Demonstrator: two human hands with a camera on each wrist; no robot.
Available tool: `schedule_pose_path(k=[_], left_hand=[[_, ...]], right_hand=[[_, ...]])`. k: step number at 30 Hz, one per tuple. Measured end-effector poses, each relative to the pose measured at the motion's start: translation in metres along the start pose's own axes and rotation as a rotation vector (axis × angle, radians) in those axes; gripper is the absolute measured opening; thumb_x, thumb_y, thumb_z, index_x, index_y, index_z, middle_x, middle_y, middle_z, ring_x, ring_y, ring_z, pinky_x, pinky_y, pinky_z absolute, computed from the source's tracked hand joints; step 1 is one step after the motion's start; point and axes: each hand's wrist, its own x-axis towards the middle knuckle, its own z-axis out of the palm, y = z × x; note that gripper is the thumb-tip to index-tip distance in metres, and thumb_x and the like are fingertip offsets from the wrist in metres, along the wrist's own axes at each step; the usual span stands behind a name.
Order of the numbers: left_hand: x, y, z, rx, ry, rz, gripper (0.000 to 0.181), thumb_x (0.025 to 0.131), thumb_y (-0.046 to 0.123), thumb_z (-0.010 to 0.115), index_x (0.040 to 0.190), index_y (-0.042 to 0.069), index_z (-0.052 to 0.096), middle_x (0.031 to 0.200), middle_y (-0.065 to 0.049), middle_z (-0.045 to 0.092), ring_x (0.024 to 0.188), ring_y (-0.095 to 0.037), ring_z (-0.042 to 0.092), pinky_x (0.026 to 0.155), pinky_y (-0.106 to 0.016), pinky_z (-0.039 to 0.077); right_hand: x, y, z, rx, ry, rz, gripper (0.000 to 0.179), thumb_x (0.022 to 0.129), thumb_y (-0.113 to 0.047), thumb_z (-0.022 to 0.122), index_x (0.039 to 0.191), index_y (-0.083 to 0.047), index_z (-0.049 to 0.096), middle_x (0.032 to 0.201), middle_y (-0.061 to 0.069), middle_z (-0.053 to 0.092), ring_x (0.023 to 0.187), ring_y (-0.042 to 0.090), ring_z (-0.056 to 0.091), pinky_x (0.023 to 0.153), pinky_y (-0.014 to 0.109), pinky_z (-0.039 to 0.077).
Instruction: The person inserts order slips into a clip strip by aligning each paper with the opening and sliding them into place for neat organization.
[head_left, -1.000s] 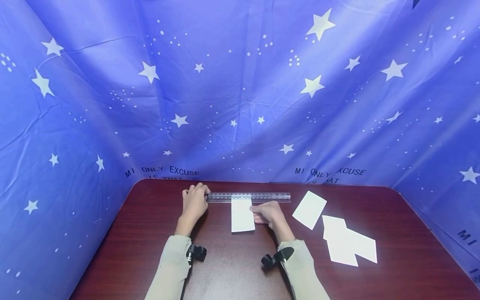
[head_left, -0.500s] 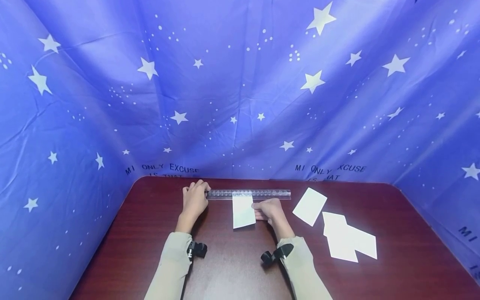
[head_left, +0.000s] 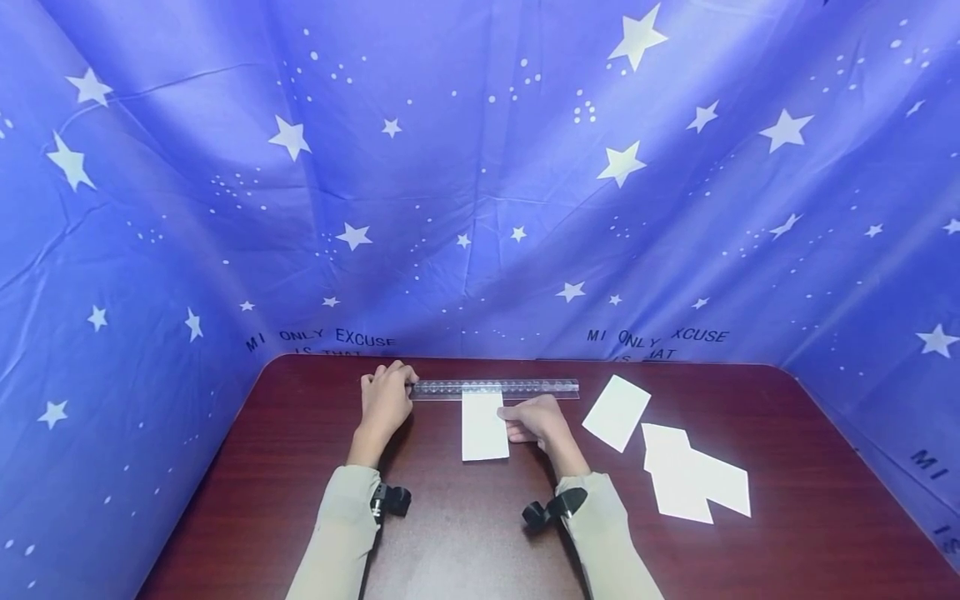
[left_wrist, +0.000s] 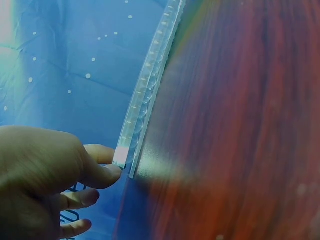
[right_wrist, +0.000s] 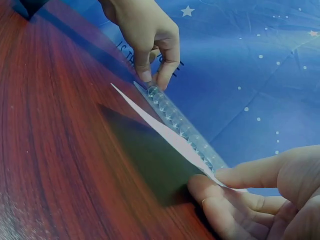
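Note:
In the head view my left hand [head_left: 387,398] holds the left end of a long clear plastic strip [head_left: 540,389] near the table's far edge. The left wrist view shows thumb and forefinger pinching the end of that strip [left_wrist: 145,95], the other fingers loosely bent. Round bubble-like shapes run along its length in the right wrist view. My right hand [head_left: 536,419] pinches the right side of a white card [head_left: 483,429] between thumb and fingers. From the right wrist, this card [right_wrist: 167,132] is raised and slightly bowed, casting a shadow on the table. Its far edge overlaps the strip.
To the right on the dark red wooden table [head_left: 285,467] lies a single white card [head_left: 617,413], with several overlapping white cards [head_left: 682,487] nearer. A blue star-patterned curtain [head_left: 450,167] surrounds the table. Black cameras sit on both wrists, the left camera [head_left: 392,500] included.
The white card's near edge slants up to the right half a second ago and is nearly level now. Both hands keep their grips and stay almost in place.

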Motion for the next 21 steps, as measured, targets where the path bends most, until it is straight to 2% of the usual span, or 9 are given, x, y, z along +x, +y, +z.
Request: schedule_pose_path(k=[3, 10, 15, 21], left_hand=[[0.0001, 0.0004, 0.0001, -0.006, -0.005, -0.01, 0.019, 0.086, -0.005, 0.066, 0.094, 0.01, 0.073, 0.104, -0.004, 0.069, 0.098, -0.03, 0.058, 0.09, -0.051, 0.038], [-0.0004, -0.0003, 0.0045, -0.012, 0.021, 0.002, 0.019, 0.084, -0.007, 0.067, 0.093, 0.009, 0.073, 0.101, -0.005, 0.069, 0.094, -0.03, 0.058, 0.085, -0.049, 0.037], [-0.0001, 0.0007, 0.0037, -0.017, -0.003, -0.01, 0.02, 0.085, -0.007, 0.066, 0.095, 0.009, 0.073, 0.103, -0.006, 0.069, 0.097, -0.031, 0.058, 0.087, -0.05, 0.037], [-0.0001, 0.0007, 0.0007, -0.009, -0.011, -0.007, 0.019, 0.086, -0.005, 0.066, 0.096, 0.009, 0.073, 0.103, -0.005, 0.069, 0.097, -0.031, 0.058, 0.087, -0.05, 0.037]], right_hand=[[-0.0006, -0.0004, -0.0007, -0.002, -0.013, -0.002, 0.024, 0.085, -0.002, 0.075, 0.1, 0.017, 0.07, 0.058, 0.003, 0.066, 0.049, 0.008, 0.063, 0.051, 0.022, 0.056], [0.0045, 0.0034, -0.0016, 0.048, 0.001, 0.027, 0.018, 0.087, 0.001, 0.072, 0.097, 0.016, 0.07, 0.056, 0.002, 0.066, 0.048, 0.007, 0.064, 0.05, 0.022, 0.056], [0.0053, 0.0038, -0.0022, 0.097, 0.003, 0.043, 0.012, 0.087, 0.004, 0.07, 0.093, 0.014, 0.07, 0.054, 0.003, 0.065, 0.046, 0.008, 0.064, 0.048, 0.022, 0.055], [0.004, 0.0015, -0.0022, 0.068, 0.024, 0.038, 0.013, 0.086, 0.003, 0.071, 0.092, 0.014, 0.07, 0.053, 0.002, 0.065, 0.045, 0.007, 0.063, 0.048, 0.022, 0.055]])
